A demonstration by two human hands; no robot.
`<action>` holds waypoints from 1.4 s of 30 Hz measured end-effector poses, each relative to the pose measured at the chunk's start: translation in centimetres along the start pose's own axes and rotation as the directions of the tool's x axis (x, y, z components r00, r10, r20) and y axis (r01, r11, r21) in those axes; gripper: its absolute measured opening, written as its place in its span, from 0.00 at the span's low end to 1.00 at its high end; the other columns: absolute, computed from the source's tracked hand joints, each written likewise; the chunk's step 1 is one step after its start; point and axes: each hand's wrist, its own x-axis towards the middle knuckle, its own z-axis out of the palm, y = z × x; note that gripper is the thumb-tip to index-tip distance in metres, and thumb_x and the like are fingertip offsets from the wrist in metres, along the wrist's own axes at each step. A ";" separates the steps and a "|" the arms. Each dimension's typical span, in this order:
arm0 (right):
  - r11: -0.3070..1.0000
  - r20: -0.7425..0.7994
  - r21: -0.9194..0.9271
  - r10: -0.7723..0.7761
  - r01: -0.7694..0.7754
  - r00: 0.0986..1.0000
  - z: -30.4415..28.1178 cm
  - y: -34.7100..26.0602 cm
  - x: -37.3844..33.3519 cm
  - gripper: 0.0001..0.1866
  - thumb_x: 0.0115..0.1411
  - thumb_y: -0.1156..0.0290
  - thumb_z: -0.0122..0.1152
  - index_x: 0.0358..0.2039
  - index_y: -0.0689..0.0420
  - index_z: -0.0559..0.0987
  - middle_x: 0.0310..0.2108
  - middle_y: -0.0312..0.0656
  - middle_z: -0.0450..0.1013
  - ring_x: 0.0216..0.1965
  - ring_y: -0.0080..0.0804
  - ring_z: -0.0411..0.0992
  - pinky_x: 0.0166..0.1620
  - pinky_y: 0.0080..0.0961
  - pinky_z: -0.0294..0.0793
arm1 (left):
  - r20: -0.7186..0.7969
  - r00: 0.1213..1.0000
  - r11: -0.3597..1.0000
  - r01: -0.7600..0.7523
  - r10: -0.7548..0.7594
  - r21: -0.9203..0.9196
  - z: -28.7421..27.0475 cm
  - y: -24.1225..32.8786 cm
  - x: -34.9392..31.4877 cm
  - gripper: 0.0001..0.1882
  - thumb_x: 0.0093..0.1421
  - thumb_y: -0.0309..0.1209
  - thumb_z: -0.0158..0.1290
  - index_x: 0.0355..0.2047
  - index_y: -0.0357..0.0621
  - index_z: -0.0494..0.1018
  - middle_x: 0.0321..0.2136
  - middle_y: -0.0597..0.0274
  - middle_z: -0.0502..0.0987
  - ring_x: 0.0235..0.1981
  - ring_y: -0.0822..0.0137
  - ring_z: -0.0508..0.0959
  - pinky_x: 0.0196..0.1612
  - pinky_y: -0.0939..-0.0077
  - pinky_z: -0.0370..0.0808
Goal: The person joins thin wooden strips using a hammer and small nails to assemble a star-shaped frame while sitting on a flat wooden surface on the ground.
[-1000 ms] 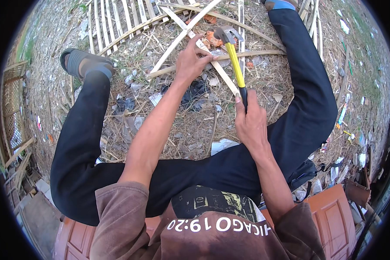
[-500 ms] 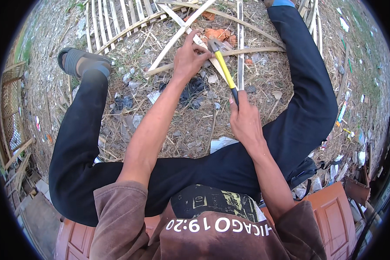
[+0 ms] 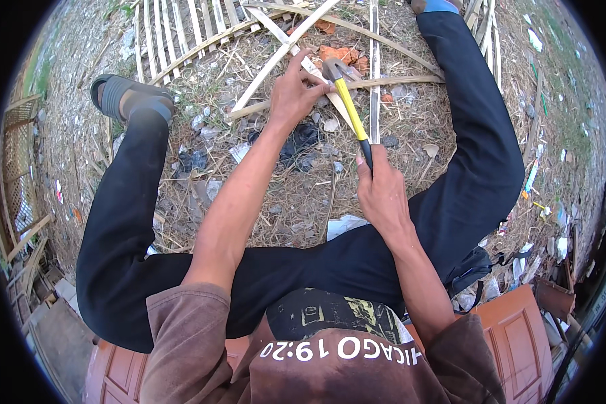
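My right hand (image 3: 384,195) is closed round the black grip of a claw hammer (image 3: 350,108) with a yellow handle. The hammer's metal head hovers over or rests by crossing strips, just right of my left thumb; whether it touches them I cannot tell. My left hand (image 3: 293,97) is closed, finger and thumb gripping a pale diagonal bamboo strip (image 3: 313,67) near where it meets a curved cross strip (image 3: 407,79). Any nail between those fingers is too small to make out. Another diagonal strip (image 3: 259,81) and an upright strip (image 3: 374,60) belong to this lattice.
Dry grass, litter and an orange-red lump (image 3: 343,55) lie under the strips. A slatted panel (image 3: 175,37) lies far left. My bent legs in black trousers (image 3: 124,202) flank the work. Reddish-brown panelled boards (image 3: 515,330) are beneath me.
The hammer head has tilted and shifted very slightly beside my left thumb. My left hand keeps its place on the strip.
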 end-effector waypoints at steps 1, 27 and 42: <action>0.998 -0.024 0.056 -0.033 0.034 0.999 -0.5 -0.4 -0.1 0.08 0.67 0.72 0.53 0.41 0.61 0.65 0.19 0.62 0.71 0.24 0.67 0.73 0.26 0.56 0.67 | -0.002 1.000 1.000 0.003 -0.003 0.001 0.1 -0.2 0.1 0.48 0.48 0.39 0.71 0.67 0.42 0.61 0.27 0.65 0.85 0.31 0.66 0.83 0.38 0.70 0.75; 0.984 -0.133 0.138 -0.097 0.115 0.986 -0.4 -0.9 -0.4 0.09 0.68 0.71 0.53 0.40 0.61 0.65 0.18 0.61 0.71 0.23 0.66 0.73 0.26 0.57 0.68 | -0.033 0.999 1.000 0.005 -0.004 0.026 0.2 0.1 0.3 0.41 0.50 0.30 0.70 0.64 0.42 0.64 0.28 0.63 0.85 0.30 0.72 0.82 0.36 0.74 0.75; 1.000 -0.024 -0.021 -0.016 0.016 1.000 1.0 0.6 0.6 0.08 0.68 0.71 0.52 0.41 0.61 0.66 0.19 0.63 0.71 0.25 0.67 0.73 0.26 0.57 0.66 | -0.033 0.999 1.000 -0.019 0.019 0.005 0.2 -0.4 0.2 0.41 0.50 0.30 0.69 0.64 0.43 0.64 0.27 0.63 0.85 0.30 0.73 0.82 0.38 0.76 0.75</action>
